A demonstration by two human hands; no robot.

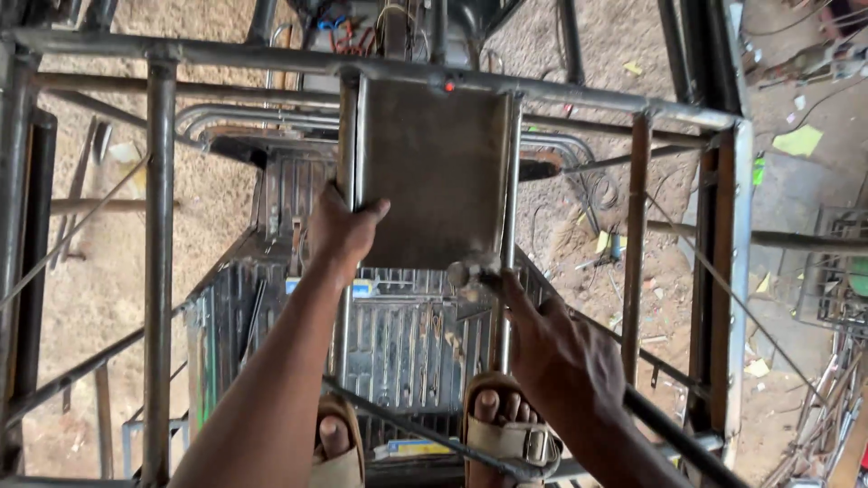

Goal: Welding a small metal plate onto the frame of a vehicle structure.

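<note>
The left hand (342, 230) grips the lower left corner of the flat metal plate (434, 172), fingers closed on its edge; the plate's long axis runs up and away from the person, between two upright rods of the steel frame (158, 271). The right hand (561, 357) is closed around the hammer (470, 271), whose head sits just beside the plate's lower right corner; this hand is the nearer to that corner

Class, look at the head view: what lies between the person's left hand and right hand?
In the head view, the lower edge of the flat metal sheet spans between the left hand and right hand, with the hammer head beside the right.
</note>
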